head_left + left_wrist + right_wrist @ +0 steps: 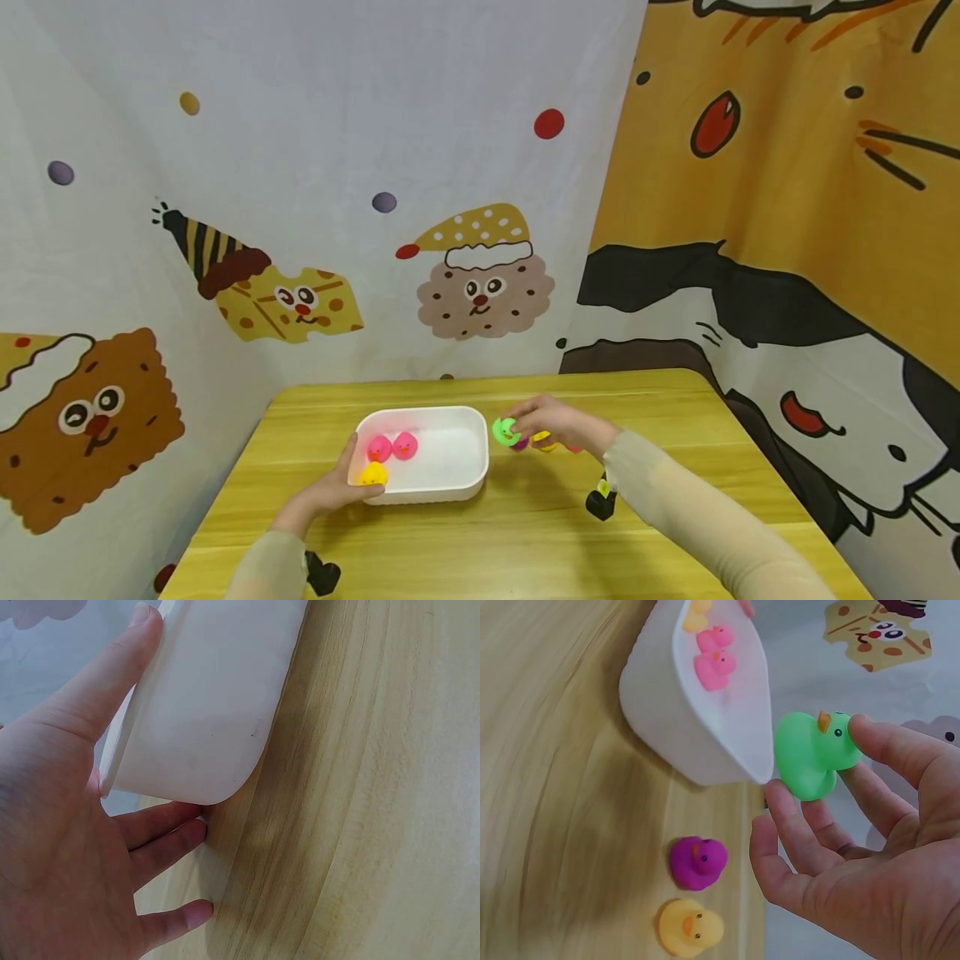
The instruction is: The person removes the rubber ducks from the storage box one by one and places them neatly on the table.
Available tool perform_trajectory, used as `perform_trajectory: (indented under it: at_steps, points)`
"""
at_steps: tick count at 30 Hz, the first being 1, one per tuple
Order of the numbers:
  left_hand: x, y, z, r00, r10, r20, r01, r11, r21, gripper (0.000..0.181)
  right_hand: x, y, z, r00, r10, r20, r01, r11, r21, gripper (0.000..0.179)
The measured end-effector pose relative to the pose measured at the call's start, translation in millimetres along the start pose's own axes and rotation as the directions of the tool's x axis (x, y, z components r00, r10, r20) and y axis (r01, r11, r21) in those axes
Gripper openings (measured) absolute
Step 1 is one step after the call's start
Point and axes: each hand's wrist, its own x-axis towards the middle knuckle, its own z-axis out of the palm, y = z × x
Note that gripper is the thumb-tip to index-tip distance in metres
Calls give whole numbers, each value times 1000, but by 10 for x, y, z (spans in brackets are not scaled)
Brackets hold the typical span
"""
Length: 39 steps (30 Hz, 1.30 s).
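My right hand [562, 423] pinches a green rubber duck [810, 754] between thumb and fingers, raised off the table just right of a white plastic tub [450, 493]. At the tub's left end, my left hand [330, 490] holds the corner, thumb along the front rim and fingers against the end wall. Two pink rubber ducks [405, 446] and a yellow duck [372, 474] lie in the tub's left part. Below the right hand, a purple duck [697, 862] and another yellow duck [690, 928] stand on the table, partly hidden in the head view.
The wooden table [525, 542] reaches back to a cloth wall [465, 100] printed with cartoon figures. A reddish bit of another object [574, 448] shows under the right wrist. Black wrist mounts [600, 502] hang below both forearms.
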Motion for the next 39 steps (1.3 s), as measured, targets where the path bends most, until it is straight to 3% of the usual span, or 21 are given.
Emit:
perform_trajectory:
  at_steps: [25, 39]
  points:
    - [25, -56, 13, 1000, 11, 7, -11, 1000, -13, 119, -48, 454, -59, 999, 41, -18, -41, 999, -4, 38]
    - [53, -49, 2, 1000, 6, 7, -6, 1000, -8, 119, 16, 748, -10, 998, -52, 47, 52, 999, -5, 35]
